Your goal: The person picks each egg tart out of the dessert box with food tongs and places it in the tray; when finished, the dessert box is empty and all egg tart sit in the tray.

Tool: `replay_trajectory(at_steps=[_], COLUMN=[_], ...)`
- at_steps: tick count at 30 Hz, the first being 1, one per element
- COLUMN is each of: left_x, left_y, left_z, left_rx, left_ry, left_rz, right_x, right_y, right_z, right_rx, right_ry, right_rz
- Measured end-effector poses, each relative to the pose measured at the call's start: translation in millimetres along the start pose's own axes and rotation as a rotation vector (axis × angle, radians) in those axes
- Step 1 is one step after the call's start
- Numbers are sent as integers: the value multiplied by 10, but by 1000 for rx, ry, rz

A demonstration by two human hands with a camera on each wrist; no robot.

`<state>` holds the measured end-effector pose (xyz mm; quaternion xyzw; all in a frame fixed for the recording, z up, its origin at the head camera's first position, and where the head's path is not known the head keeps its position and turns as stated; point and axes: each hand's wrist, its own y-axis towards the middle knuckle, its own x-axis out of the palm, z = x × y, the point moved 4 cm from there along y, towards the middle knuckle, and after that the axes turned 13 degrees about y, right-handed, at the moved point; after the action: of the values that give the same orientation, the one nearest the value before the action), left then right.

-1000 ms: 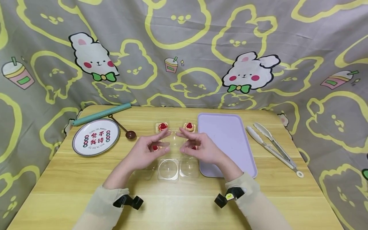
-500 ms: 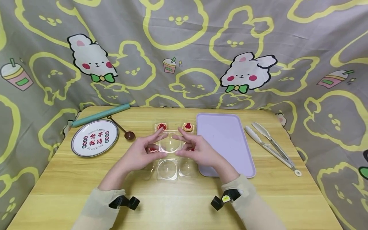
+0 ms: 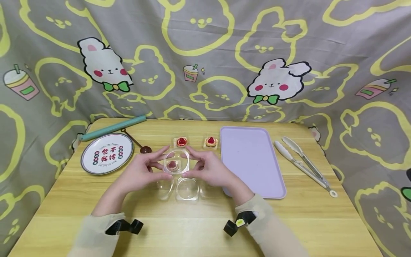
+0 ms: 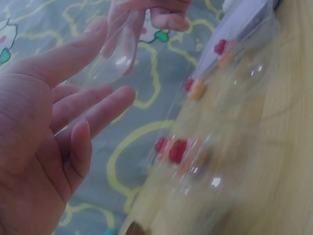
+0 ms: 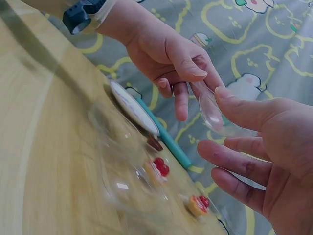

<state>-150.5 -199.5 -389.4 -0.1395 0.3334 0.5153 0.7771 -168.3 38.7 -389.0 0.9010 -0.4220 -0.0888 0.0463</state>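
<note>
Between the fingertips of my left hand and right hand I hold a clear domed plastic lid. It is raised above the table, as the left wrist view shows the lid up against the curtain. In the head view it overlaps a small red-topped fruit tart, visible through the plastic. Two more fruit tarts stand behind in clear square holders, one at back left and one at back right. Nearer me lie more clear domed pieces, among them a middle one and a left one.
A lilac tray lies to the right, with tongs beyond it. On the left are a white plate, a brown spoon and a teal rod. A patterned curtain rises behind the wooden table.
Both hands have moved left with the clear lid, from between the tarts to over the front-left one. My right arm now covers part of the right-hand clear piece.
</note>
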Motion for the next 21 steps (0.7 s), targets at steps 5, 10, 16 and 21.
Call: replay_trajectory(at_steps=[5,10,16,21], left_x=[-141,-267,-385,-446], left_y=[-141,-289,-516,-694], left_z=[-107,-225,-413,-564], left_rx=[-18,-40,-49,-57], left_ry=[46,62,45,6], left_rz=[-1,-8,4,2], right_x=[175,341,580,785], right_y=[112,230,393,513], right_z=[-15,4,59,116], right_rx=[36,58,65,99], right_ry=[24,-2,-118,-253], right_rz=[-34,-65,-96,-103])
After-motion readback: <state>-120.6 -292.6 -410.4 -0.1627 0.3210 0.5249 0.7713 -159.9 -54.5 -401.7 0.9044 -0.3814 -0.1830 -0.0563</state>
